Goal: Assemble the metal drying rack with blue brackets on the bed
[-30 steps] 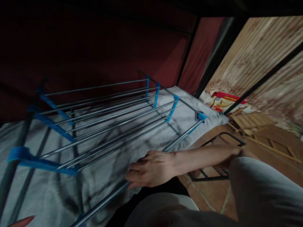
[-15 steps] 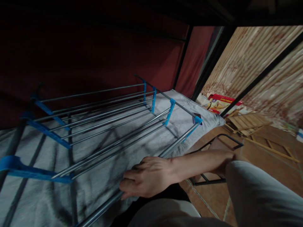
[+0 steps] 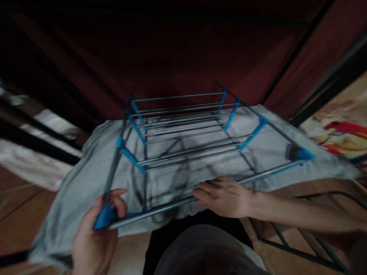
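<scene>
A rack of metal tubes with blue plastic brackets (image 3: 186, 146) lies across a grey cloth (image 3: 83, 183). At its near left corner, my left hand (image 3: 96, 236) is closed around the blue corner joint (image 3: 105, 217), thumb on one side and fingers on the other. My right hand (image 3: 225, 195) is wrapped over the near front tube (image 3: 266, 173), palm down and right of its middle. The undersides of the right fingers are hidden. Beneath the rack's near right corner, a dark phone-like object (image 3: 291, 152) rests on the cloth.
Dark red panels (image 3: 177, 57) stand behind the rack, with black posts (image 3: 329, 80) at the side. A black metal frame (image 3: 289, 248) is on the tiled floor (image 3: 17, 229) at the lower right. A red and yellow package (image 3: 346, 135) lies at the right.
The view has swung left, so the whole rack shows. My left hand, out of sight before, now appears gripping the near left corner. My right hand stays on the front tube.
</scene>
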Available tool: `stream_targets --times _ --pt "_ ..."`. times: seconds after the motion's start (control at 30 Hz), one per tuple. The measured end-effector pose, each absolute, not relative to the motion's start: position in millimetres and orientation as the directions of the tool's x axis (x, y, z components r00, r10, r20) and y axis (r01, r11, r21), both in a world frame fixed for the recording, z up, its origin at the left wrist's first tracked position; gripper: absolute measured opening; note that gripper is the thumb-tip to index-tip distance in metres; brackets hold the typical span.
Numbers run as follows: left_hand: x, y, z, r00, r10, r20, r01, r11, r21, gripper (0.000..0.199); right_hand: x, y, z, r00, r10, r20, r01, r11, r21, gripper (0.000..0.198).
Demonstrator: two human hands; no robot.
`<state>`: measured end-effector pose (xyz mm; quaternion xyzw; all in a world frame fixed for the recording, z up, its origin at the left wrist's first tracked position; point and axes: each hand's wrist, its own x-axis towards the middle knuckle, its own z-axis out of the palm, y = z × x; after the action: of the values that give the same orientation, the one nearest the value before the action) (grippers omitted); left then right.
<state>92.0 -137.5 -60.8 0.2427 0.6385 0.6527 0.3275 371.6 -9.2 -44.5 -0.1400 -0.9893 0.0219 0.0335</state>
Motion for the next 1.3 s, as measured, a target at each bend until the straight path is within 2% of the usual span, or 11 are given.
stream_targets --times 0.07,0.17,0.53,1.03,1.3 --pt "89 -142 -66 -0.671 0.729 -0.135 -0.193 0.005 0.981 0.04 372 -7 -50 -0.957 0.261 0.125 0.259 0.965 -0.034 0.027" --pt "86 -142 -68 -0.663 0.74 -0.116 -0.205 -0.031 0.978 0.043 372 -3 -57 -0.958 0.204 0.203 0.204 0.979 -0.022 0.023" --pt "91 -144 -68 -0.645 0.76 -0.082 -0.204 -0.067 0.977 0.041 374 1 -64 -0.945 0.186 0.267 0.191 0.982 -0.009 0.025" --pt "93 -141 -69 -0.658 0.75 -0.063 -0.192 -0.086 0.978 0.044 374 5 -64 -0.964 0.156 0.216 0.145 0.987 -0.067 0.02" --pt "95 -140 -66 -0.654 0.753 -0.068 -0.195 -0.082 0.977 0.045 372 2 -59 -0.971 0.2 0.128 0.189 0.978 -0.092 0.015"
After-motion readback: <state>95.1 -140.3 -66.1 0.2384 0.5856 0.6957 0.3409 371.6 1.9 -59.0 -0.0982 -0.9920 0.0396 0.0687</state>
